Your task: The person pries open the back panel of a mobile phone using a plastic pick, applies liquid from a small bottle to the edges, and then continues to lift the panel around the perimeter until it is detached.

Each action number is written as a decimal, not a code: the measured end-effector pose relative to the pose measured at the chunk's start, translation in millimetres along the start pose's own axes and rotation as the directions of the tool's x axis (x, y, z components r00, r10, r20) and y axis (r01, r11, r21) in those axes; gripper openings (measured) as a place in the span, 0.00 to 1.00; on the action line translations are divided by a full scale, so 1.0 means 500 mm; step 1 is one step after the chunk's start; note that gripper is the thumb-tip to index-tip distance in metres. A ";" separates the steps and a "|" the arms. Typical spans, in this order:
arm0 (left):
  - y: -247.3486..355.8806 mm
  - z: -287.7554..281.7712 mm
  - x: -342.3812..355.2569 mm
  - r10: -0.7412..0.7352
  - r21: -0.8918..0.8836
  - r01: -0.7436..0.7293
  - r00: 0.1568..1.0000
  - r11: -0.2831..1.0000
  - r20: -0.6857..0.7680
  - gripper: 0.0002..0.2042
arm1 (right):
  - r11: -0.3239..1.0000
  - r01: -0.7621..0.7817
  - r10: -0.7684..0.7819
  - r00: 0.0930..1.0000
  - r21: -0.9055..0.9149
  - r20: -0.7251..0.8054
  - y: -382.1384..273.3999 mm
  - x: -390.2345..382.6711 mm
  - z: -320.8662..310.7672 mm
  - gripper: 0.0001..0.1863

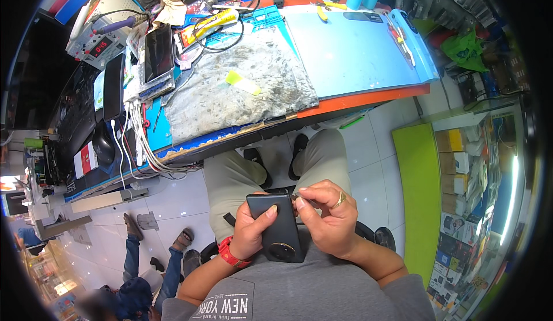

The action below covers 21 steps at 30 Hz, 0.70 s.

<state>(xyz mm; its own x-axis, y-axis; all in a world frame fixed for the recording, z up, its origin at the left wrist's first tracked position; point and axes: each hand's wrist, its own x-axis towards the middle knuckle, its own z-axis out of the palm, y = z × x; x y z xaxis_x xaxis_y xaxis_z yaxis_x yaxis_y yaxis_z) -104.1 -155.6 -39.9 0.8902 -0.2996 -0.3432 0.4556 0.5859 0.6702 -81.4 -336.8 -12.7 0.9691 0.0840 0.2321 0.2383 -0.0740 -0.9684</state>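
A black smartphone lies back side up above my lap, its round gold-ringed camera bump toward my body. My left hand, with a red watch at the wrist, is closed around its left side, the thumb flat on the back. At the phone's far right corner, my right hand has thumb and forefinger pinched together. Something small and dark shows at those fingertips, too small to name. A ring is on one finger of that hand.
Ahead stands a workbench with a stained grey cloth, a yellow-green brush, a blue mat and screwdrivers. A soldering station, phones and white cables crowd its left. Another person sits at lower left.
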 end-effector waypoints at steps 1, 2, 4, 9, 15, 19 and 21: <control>-0.001 0.000 0.000 -0.001 -0.005 0.001 1.000 1.000 -0.001 0.12 | 1.000 0.006 -0.006 1.000 -0.008 0.000 0.000 0.000 -0.001 0.11; -0.001 0.002 0.000 -0.004 -0.006 0.004 1.000 1.000 -0.006 0.12 | 1.000 0.012 -0.012 1.000 -0.017 0.000 0.000 0.000 -0.001 0.11; 0.000 0.004 0.000 -0.010 -0.008 0.010 1.000 1.000 -0.014 0.12 | 1.000 0.018 -0.019 1.000 -0.019 -0.005 0.000 0.001 -0.001 0.11; 0.001 0.002 0.000 -0.008 0.008 0.007 1.000 1.000 0.002 0.12 | 0.999 0.033 -0.033 0.999 -0.029 -0.003 -0.002 0.004 -0.002 0.11; -0.003 0.001 -0.001 0.000 0.013 0.000 1.000 1.000 -0.005 0.12 | 0.996 0.061 -0.061 0.998 -0.068 0.006 -0.007 0.008 -0.005 0.11; -0.009 -0.005 -0.004 0.011 0.051 -0.010 1.000 0.999 -0.013 0.12 | 0.982 0.115 -0.114 0.993 -0.149 0.015 -0.011 0.007 -0.008 0.11; -0.005 0.006 -0.005 0.026 0.026 -0.025 0.999 0.999 -0.026 0.12 | 0.988 0.090 -0.092 0.996 -0.124 -0.011 -0.010 0.002 -0.004 0.11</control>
<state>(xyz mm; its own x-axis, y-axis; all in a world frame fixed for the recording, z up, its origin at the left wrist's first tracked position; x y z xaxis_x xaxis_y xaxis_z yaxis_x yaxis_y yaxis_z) -107.4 -158.4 -38.7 0.9014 -0.2649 -0.3426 0.4329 0.5737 0.6953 -81.7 -338.3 -7.3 0.9437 0.0796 0.3212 0.3307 -0.1886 -0.9247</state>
